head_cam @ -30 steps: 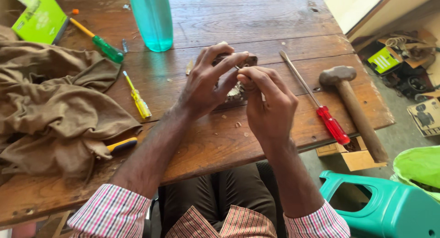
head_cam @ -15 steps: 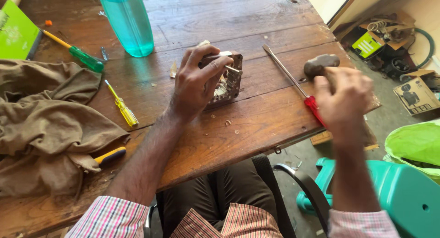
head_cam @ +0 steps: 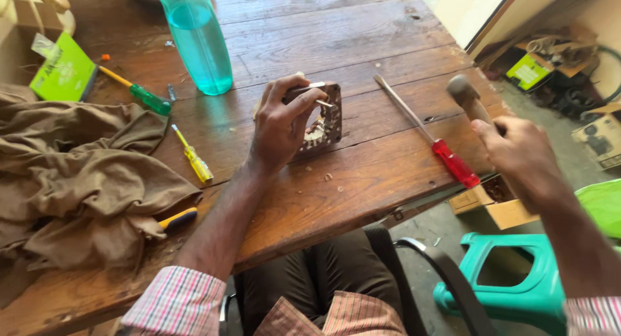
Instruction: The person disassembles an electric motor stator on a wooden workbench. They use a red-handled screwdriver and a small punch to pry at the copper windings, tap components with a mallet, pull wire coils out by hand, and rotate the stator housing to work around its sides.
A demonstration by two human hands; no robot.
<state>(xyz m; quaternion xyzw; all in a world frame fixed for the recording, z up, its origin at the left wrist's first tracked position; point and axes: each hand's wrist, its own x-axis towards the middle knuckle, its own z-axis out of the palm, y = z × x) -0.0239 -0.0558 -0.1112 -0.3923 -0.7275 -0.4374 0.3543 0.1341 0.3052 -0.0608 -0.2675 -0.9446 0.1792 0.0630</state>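
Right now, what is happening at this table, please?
A person sits at a wooden table. The left hand holds a thin metal pin against a small square block on the table. The right hand lifts a hammer just past the table edge. A red screwdriver, two more screwdrivers, a bottle and a brown cloth lie around.

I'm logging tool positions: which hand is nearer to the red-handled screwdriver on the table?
Right. The right hand grips the hammer just right of the red-handled screwdriver. The left hand is farther left, holding the small block.
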